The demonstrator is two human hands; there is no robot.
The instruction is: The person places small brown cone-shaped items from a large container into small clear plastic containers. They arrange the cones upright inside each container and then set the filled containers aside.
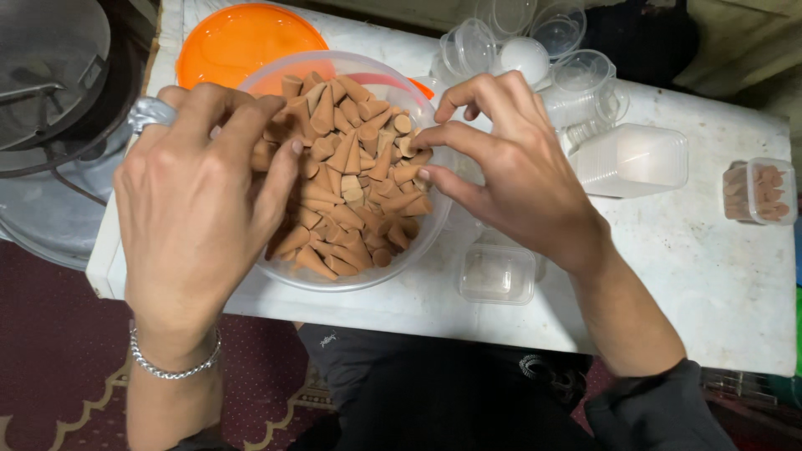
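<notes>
Left hand: laid over the left side of the bowl, fingers curled loosely into the cones; a ring and a wrist chain are worn. Whether any cone is actually gripped cannot be told.
Right hand: set at the right rim, thumb and first fingers pinched nearly shut on a cone at the edge of the heap.
Cones: small, brown, tapered pieces, heaped loose in the clear round bowl at the near left of the tabletop.
Handling: judged light, dry and stiff, likely brittle at the tip; best taken by the thick base or mid-body with a fingertip pinch. The heap is loose and is expected to shift when stirred.
Box: small, clear, lidded, set just right of the bowl near the front edge, under the right wrist.
Filled box: clear, packed with cones, at the far right, well apart.
Stack: clear boxes nested, right of the hand; round clear cups lie beyond it.
Lid: orange, round, behind the bowl.
</notes>
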